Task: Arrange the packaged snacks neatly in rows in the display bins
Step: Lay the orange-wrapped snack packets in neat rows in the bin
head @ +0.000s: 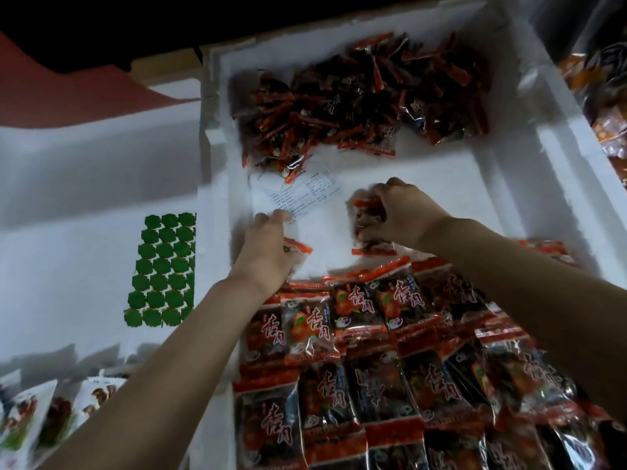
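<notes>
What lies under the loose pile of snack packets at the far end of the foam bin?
A printed paper sheet pokes out from beneath the pile's near edge, flat on the white bin floor. How far it runs under the packets is hidden.

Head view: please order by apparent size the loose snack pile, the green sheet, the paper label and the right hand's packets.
1. Snack pile.
2. Green sheet, partly hidden.
3. Paper label.
4. Packets in the right hand, partly covered, so unsure against the label.

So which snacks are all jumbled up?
The heap at the far end of the bin: its packets point every way, while the near rows lie flat and lined up.
</notes>
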Demonstrator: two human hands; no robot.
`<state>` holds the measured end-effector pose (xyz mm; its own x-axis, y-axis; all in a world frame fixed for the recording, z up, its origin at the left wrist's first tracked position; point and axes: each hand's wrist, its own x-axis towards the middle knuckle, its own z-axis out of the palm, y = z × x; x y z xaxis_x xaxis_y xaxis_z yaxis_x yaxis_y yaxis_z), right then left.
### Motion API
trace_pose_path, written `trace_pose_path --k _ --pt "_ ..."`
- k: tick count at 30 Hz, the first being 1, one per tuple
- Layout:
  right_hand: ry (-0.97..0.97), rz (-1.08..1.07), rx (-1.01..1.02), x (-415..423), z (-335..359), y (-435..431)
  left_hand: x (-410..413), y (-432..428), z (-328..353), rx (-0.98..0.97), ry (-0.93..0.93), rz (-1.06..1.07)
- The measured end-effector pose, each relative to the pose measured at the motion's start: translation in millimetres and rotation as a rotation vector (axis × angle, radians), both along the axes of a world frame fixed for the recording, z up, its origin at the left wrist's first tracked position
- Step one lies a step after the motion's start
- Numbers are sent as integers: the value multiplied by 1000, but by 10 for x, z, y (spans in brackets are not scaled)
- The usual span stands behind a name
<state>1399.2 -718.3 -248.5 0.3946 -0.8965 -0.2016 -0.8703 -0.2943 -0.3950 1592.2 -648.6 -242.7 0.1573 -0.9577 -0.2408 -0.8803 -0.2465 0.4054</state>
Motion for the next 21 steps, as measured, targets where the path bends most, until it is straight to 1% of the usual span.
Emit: trace_pose_path --k 6,10,12,14,16,18,21 --pt "-81 -25 -56 51 109 25 -23 -39 -11 14 60 -2" --pt "-261 -104 -109 107 211 110 -40 -24 44 9 250 96" --pt "-340 -124 -99 130 271 151 -39 -7 76 75 344 135" --pt "-368 -128 -87 139 315 184 -36 44 80 174 347 100" --pt "-381 -132 -79 136 331 215 -24 99 81 232 321 76" --pt "-384 -137 -77 134 311 254 7 120 97 226 325 100" --pt "-369 -145 -80 139 264 335 30 124 143 154 305 99"
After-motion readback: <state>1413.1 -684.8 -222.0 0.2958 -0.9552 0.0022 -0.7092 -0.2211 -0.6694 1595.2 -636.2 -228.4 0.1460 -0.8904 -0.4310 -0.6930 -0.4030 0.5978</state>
